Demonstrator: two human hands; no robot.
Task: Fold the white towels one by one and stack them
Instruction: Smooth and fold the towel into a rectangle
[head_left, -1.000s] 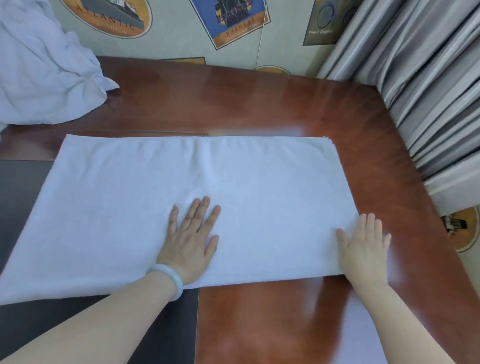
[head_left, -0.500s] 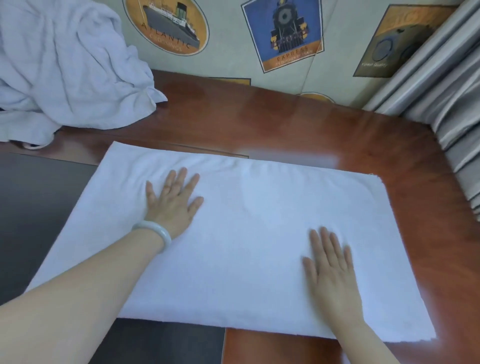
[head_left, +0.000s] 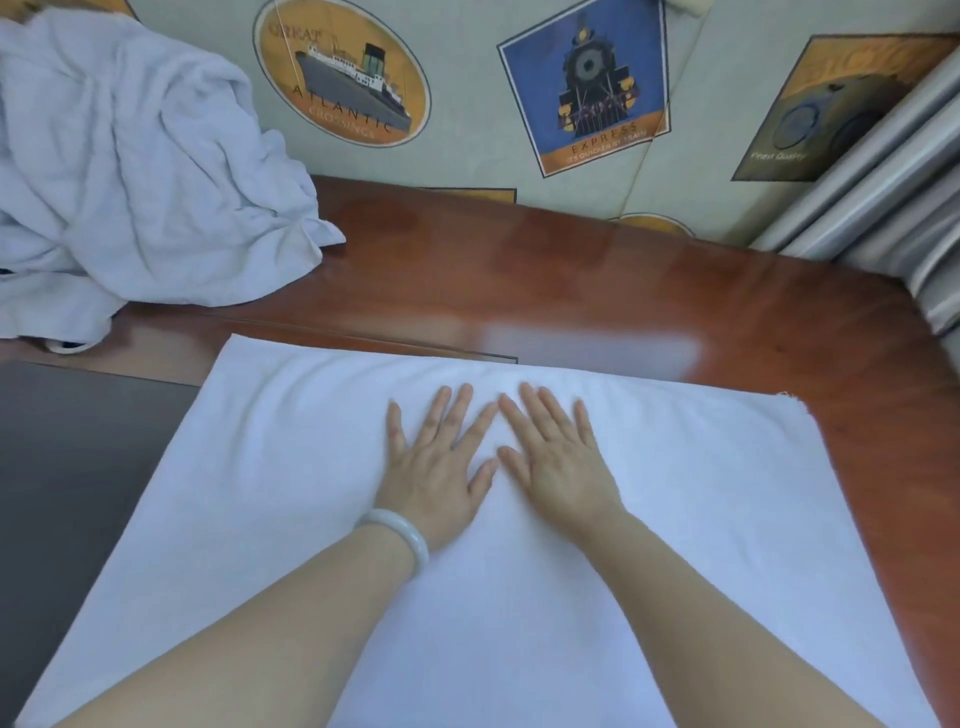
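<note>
Left hand (head_left: 439, 467) and right hand (head_left: 558, 460) flat, fingers straight, side by side on spread white towel (head_left: 675, 493); crumpled towels (head_left: 130, 171) heaped far left.

Worktop (head_left: 623, 291): glossy red-brown wood, rounded corner far right, w/ a dark grey panel (head_left: 78, 467) on the left side. One white towel (head_left: 701, 519) lies flat across near-centre, left part over the grey panel, rest on wood. Its right edge stops short of the worktop's right edge. Far left: heap of crumpled white towels (head_left: 130, 182) on the wood, not touching the flat one. Bright glare on wood just beyond the towel's far edge.
</note>
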